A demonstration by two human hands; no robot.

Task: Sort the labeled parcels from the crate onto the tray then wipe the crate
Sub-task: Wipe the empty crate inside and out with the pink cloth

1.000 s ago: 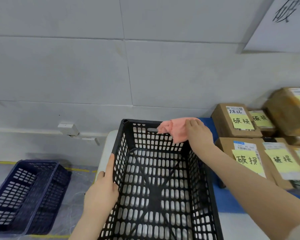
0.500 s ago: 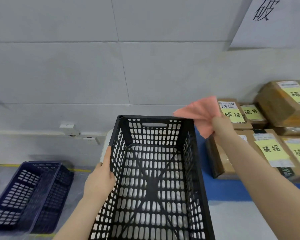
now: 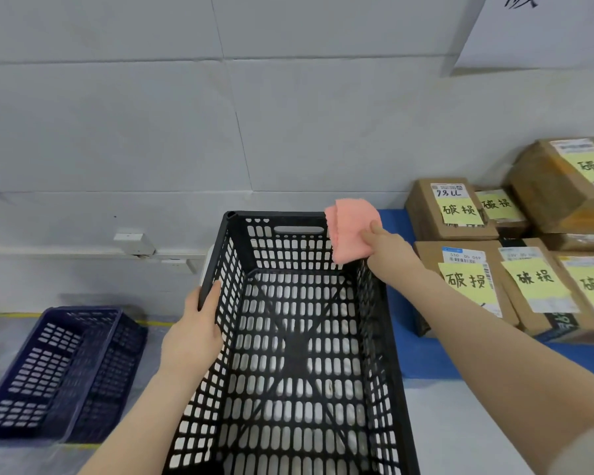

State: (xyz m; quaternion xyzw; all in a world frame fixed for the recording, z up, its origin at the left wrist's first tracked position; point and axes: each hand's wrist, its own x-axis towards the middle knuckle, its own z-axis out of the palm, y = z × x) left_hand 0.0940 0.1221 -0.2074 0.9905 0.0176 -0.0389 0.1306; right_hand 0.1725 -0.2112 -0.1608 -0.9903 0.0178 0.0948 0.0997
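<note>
Has brought the pink cloth [image 3: 352,231] back down onto the far right corner of the black crate [image 3: 288,354], after lifting it clear of the rim in front of the parcels [image 3: 467,279] 0.5 s ago. Pinches that cloth in the right hand [image 3: 386,250], with the thumb on top pointing toward the wall [image 3: 186,132] and the other fingers hidden under the fabric. Reaches there with the right forearm stretched long from the lower right edge, passing above the crate's right wall. Drapes the cloth over the corner, covering the rim and a patch of the far wall's inner face.

Grips the crate's left rim with the left hand [image 3: 199,323], in much the same place as before, with the thumb laid up along the rim and the remaining fingers out of sight on the outer side. Comes in with the left forearm from the bottom edge, angled up and to the right.

Keeps the crate upright on a pale table [image 3: 460,433], just left of the blue tray [image 3: 426,354]. Shows the parcels, brown cartons with yellow handwritten notes, in 2 rows on that tray against the wall. Shows 1 dark blue crate [image 3: 59,368] on the floor, well off to the left, and 1 white sheet [image 3: 542,29] on the wall at upper right.
</note>
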